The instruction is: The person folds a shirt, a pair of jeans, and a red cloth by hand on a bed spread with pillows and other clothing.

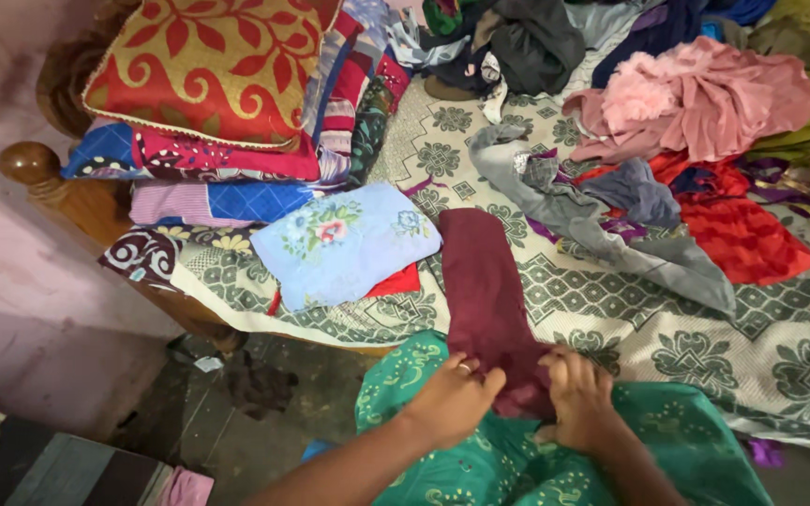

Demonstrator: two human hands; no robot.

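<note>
A long maroon cloth (485, 281) lies folded in a strip on the patterned bedsheet (705, 337), its near end hanging over the bed's edge onto my green-clad lap (686, 431). My left hand (452, 398) grips the near end from the left, fingers curled over the fabric. From the right, my right hand (578, 398) presses and holds the same end. Both hands are close together on the cloth.
A light blue floral cloth (344, 244) lies folded left of the maroon strip, over a red one. Stacked pillows and folded fabrics (208, 94) stand at the far left by the wooden bedpost (30, 164). A heap of loose clothes (686, 141) covers the bed's right side.
</note>
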